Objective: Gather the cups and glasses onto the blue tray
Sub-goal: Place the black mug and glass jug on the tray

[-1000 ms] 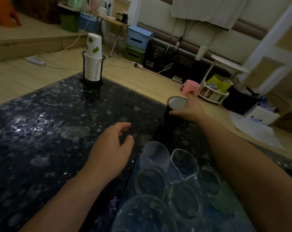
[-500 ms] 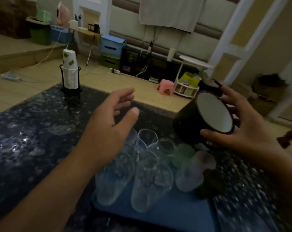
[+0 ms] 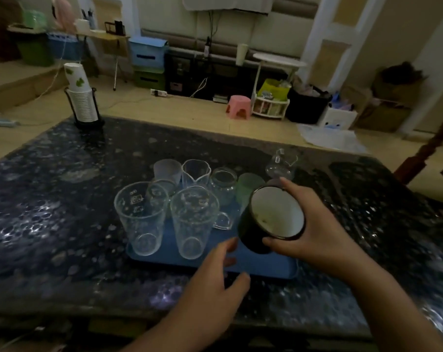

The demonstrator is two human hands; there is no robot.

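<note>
Lower now than half a second ago, the black mug (image 3: 271,219) with its white inside sits tilted in the right hand (image 3: 309,235), just above the right end of the blue tray (image 3: 266,268). Fingers wrap its far rim and the thumb presses the near side; the grip is closed firmly round the mug. Whether its base touches the tray cannot be told.

Since then the left hand (image 3: 215,283) has dropped from above the glasses to the tray's near edge, fingers loosely spread and holding nothing, fingertips close to the mug's base.

On the tray's left half stand two tall clear glasses (image 3: 141,219) side by side at the near edge, the right one a handled glass mug (image 3: 193,224). Behind them are a frosted cup (image 3: 167,171), a clear beaker (image 3: 195,174), a small glass jar (image 3: 224,184) and a green cup (image 3: 247,186).

Off the tray, beyond its far right corner, a small glass pitcher (image 3: 278,166) stands on the dark speckled table (image 3: 50,199). At the table's far left corner a rack of paper cups (image 3: 80,97) stands.
</note>
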